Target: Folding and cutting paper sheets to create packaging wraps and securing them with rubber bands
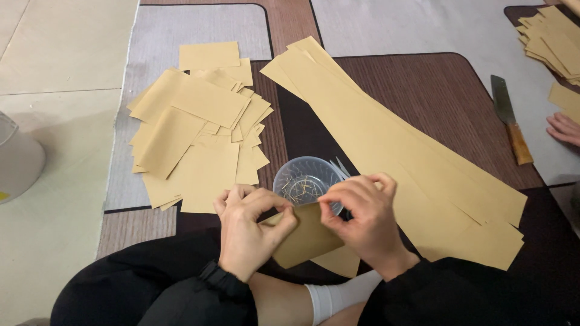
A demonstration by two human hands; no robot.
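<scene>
- Tan paper sheet point(305, 238) — a small rectangular piece held just above the person's lap, in front of the clear plastic bowl point(307, 179); its upper edge is pinched between both hands.
- Left hand point(248, 232) is clenched on the sheet's upper left part, thumb and forefinger pressing the edge; right hand point(362, 220) grips the upper right part the same way, fingers curled over the top.
- Handling, as I judge it: very light, thin and limp (it would sag if held by one corner), creases readily and tears easily — best taken at the edges with fingertips, both sides at once.
- The surface looks matt, so not likely slippery.
- The bowl holds thin golden wire-like bits; what exactly they are I cannot tell.
- Beside it: a loose pile of cut tan pieces point(196, 130) to the left, long tan strips point(399, 151) to the right, all on a patterned floor mat point(435, 84).
- A wooden-handled knife point(510, 121) lies well apart, near another person's hand point(565, 128).
</scene>
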